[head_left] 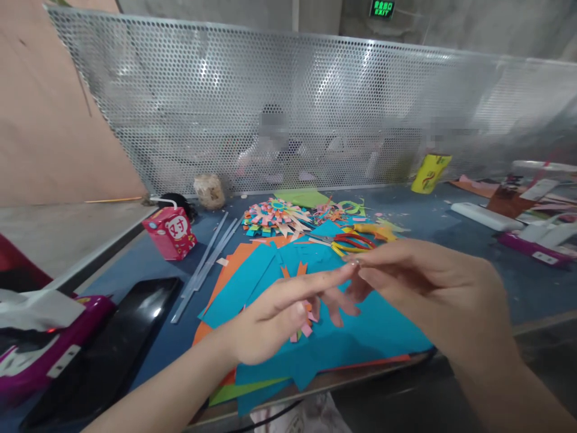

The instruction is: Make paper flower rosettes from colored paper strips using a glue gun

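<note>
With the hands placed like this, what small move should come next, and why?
Probably ease the bare right hand away from the bare left hand: its fingertips are at the left index fingertip, so both hands look occupied. The orange-and-pink fringed paper piece shows, partly hidden, below the left hand, over flat blue paper, and neither hand clearly grips it.
</note>
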Motion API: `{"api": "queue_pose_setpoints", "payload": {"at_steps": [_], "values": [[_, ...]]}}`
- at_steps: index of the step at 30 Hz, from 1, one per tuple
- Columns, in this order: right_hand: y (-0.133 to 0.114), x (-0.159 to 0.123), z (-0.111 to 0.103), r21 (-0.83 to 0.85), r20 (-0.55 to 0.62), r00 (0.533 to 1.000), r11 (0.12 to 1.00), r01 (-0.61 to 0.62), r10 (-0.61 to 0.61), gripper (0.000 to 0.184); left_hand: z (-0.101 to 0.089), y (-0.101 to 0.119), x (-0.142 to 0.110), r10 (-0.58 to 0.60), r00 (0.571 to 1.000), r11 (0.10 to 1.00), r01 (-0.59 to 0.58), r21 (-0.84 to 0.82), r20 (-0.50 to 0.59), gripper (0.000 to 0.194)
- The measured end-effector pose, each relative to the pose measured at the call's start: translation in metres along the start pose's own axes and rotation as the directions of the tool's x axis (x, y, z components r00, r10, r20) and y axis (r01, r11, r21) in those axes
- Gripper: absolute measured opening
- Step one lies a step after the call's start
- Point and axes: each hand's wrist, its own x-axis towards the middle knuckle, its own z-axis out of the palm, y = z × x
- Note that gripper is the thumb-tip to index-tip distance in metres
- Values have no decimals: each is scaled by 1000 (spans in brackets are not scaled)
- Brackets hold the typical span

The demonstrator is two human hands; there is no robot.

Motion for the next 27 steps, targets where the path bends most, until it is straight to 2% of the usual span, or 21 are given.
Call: {"api": "queue_pose_setpoints", "payload": {"at_steps": [3, 6, 14, 20, 24, 27], "values": [[-3, -3, -2, -141, 1, 994, 984, 106, -107, 14, 2, 1, 1, 117, 993, 991, -119, 57, 28, 48], [-5, -5, -4, -275, 6, 981, 943, 186, -192, 12, 2, 1, 2, 175, 984, 978, -178, 107, 42, 48], [-2, -6, -4, -417, 60, 945, 852, 316, -321, 12, 2, 1, 3, 166, 984, 976, -173, 135, 56, 50], [-1, -6, 0, -402, -17, 952, 874, 274, -306, 12, 4, -2, 3, 132, 990, 988, -136, 71, 51, 51], [-2, -7, 4, -290, -118, 965, 937, 192, -234, 14, 5, -3, 2, 157, 987, 988, -157, -6, 33, 50], [-2, -8, 4, -209, -117, 978, 967, 146, -173, 12, 5, -3, 1, 172, 985, 985, -172, -13, 22, 53]]}}
